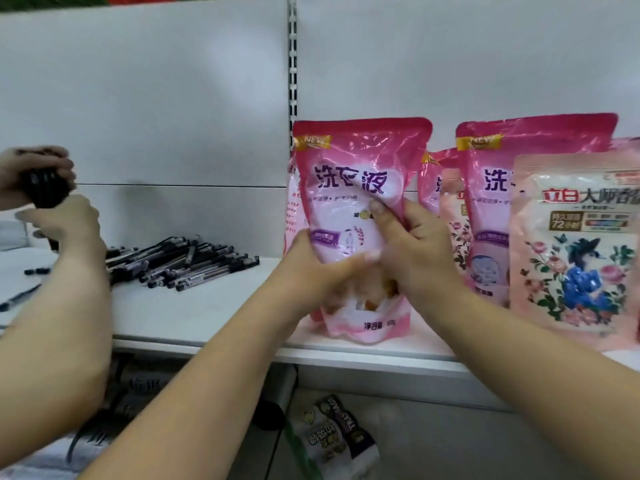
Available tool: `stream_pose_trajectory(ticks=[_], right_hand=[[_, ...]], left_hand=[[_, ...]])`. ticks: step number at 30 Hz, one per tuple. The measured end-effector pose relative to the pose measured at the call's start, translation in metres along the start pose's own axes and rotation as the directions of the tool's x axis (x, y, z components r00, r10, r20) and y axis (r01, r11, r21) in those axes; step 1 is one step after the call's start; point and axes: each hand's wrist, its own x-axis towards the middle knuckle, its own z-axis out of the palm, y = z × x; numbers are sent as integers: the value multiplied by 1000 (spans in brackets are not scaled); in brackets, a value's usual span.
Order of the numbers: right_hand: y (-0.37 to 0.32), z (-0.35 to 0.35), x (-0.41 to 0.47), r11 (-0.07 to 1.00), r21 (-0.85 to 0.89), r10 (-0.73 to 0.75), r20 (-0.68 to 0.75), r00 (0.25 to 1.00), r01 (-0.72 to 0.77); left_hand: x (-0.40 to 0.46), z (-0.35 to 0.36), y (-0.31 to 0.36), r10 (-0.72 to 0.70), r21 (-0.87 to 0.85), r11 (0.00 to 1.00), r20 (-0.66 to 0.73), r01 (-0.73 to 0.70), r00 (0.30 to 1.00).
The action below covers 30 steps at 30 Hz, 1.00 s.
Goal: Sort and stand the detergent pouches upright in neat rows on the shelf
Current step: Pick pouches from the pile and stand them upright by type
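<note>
A pink detergent pouch (pixel 356 161) with purple lettering stands upright on the white shelf (pixel 207 306), its base at the front edge. My left hand (pixel 311 268) holds its lower left side, fingers laid across the front. My right hand (pixel 419 247) grips its right edge, thumb on the front. Another pink pouch edge shows just behind it. To the right stand a second pink pouch (pixel 519 188) and a third pink pouch (pixel 429 178) behind. A pale floral pouch (pixel 575 258) stands at the far right, with another floral pouch (pixel 453 223) partly hidden.
Several black pens (pixel 180 261) lie piled on the shelf's left half. Another person's hands (pixel 52 188) hold a bundle of pens at the far left. A slotted upright (pixel 292 64) divides the back panel. On the lower shelf lies a dark snack packet (pixel 336 434).
</note>
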Motion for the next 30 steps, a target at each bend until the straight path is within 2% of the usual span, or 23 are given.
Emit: stream_pose_trajectory(ticks=[2, 4, 6, 8, 11, 12, 13, 15, 18, 22, 26, 28, 30], right_hand=[[-7, 1, -2, 1000, 0, 24, 128, 991, -24], [-11, -5, 2, 995, 22, 87, 216, 972, -94], [-4, -14, 16, 975, 68, 200, 130, 971, -210], [3, -18, 32, 932, -73, 354, -14, 935, -354], [18, -24, 42, 750, -422, 559, -7, 829, -509], [22, -25, 42, 679, -528, 599, -4, 801, -511], [26, -25, 40, 631, -624, 602, 19, 798, -461], [29, -21, 37, 501, -790, 659, 83, 748, -353], [28, -18, 30, 356, -905, 703, 94, 705, -234], [28, -22, 27, 317, -946, 613, 150, 776, -67], [25, -24, 28, 271, -961, 536, 100, 838, -59], [23, -21, 25, 214, -975, 574, 82, 815, -52], [22, -19, 18, 195, -980, 677, 107, 728, -37]], left_hand=[[-2, -1, -4, 7, -50, 999, -184, -17, 983], [-1, -8, -1, 43, -7, 999, -296, -47, 954], [-1, -16, 2, 99, 66, 995, -370, -80, 924], [2, -22, 2, 131, 131, 988, -417, -84, 899], [11, -30, -6, 86, 125, 992, -454, -31, 887], [13, -31, -9, 62, 109, 994, -457, -14, 887], [15, -32, -12, 49, 101, 995, -453, -3, 890], [19, -33, -18, 69, 129, 992, -444, -12, 893], [18, -31, -21, 131, 195, 980, -432, -49, 892], [19, -32, -24, 134, 204, 978, -433, -47, 891], [19, -33, -24, 128, 208, 977, -424, -41, 897], [18, -33, -24, 129, 210, 977, -422, -42, 898], [18, -33, -24, 133, 215, 976, -417, -45, 899]])
